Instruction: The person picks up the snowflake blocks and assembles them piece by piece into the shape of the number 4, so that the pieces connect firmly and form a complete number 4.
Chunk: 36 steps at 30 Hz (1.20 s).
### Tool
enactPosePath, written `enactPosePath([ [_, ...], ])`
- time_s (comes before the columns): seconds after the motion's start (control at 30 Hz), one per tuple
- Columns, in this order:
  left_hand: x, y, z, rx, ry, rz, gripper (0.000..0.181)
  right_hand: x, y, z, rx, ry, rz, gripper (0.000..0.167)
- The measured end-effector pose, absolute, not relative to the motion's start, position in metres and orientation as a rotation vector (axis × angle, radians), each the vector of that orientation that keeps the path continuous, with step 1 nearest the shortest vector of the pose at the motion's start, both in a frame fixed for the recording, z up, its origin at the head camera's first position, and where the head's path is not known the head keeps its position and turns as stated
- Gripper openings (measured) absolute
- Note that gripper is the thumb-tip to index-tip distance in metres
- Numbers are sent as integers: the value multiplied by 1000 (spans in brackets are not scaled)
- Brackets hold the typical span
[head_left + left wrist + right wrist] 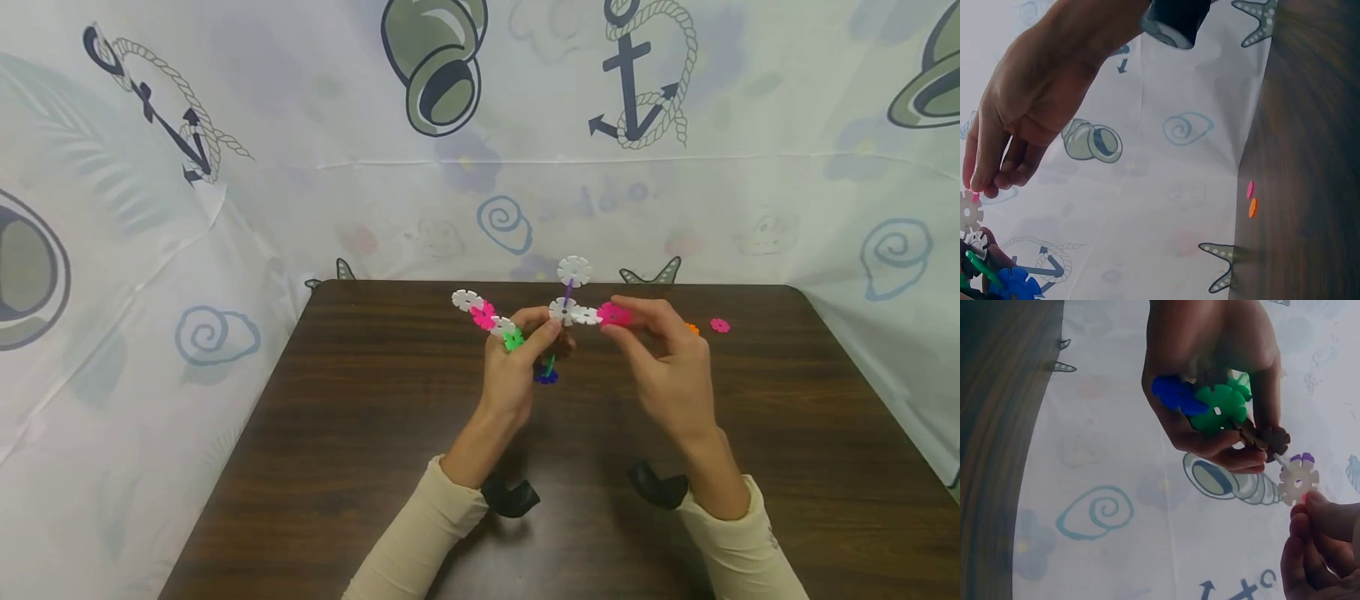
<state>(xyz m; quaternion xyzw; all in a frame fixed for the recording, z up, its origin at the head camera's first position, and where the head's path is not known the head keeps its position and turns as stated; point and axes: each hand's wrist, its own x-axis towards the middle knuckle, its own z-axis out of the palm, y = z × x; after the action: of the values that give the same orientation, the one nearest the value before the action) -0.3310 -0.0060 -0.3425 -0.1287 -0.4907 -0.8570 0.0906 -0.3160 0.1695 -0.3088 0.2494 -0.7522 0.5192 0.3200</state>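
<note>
A build of notched snowflake discs is held up over the table. My left hand (506,379) pinches it near the middle, by a white disc (562,312). From there a chain of white, pink and green discs (513,339) slants to the left, and a purple disc seen edge-on carries another white disc (574,271) on top. Below the fingers hang a green disc (1219,407) and a blue disc (1179,395). My right hand (671,379) pinches a pink disc (613,314) between thumb and fingers, at the right end of the white discs. Whether their notches are joined there, I cannot tell.
Behind my right hand, a loose pink disc (720,326) and an orange disc (693,328) lie on the dark wooden table (337,433). A printed cloth (375,208) hangs along the table's back and sides. Each wrist carries a black device (512,497).
</note>
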Motion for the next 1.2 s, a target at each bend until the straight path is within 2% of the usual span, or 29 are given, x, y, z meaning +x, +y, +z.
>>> enactPosePath([
  [0.47,-335,-11,-340,-435,-1495,-2492,7,-321,158,-314,621,-1897,1524,32],
  [0.77,-334,-20,-333,-435,-1647,-2432,5,-318,176,-306,657,-2206,1378,36],
  [1.07,-332,-34,-318,-556,-1970,-2220,14,-311,193,-296,664,-2464,1162,11],
  [1.2,-336,-42,-308,-620,-2131,-2127,14,-312,195,-294,661,-2537,1177,10],
])
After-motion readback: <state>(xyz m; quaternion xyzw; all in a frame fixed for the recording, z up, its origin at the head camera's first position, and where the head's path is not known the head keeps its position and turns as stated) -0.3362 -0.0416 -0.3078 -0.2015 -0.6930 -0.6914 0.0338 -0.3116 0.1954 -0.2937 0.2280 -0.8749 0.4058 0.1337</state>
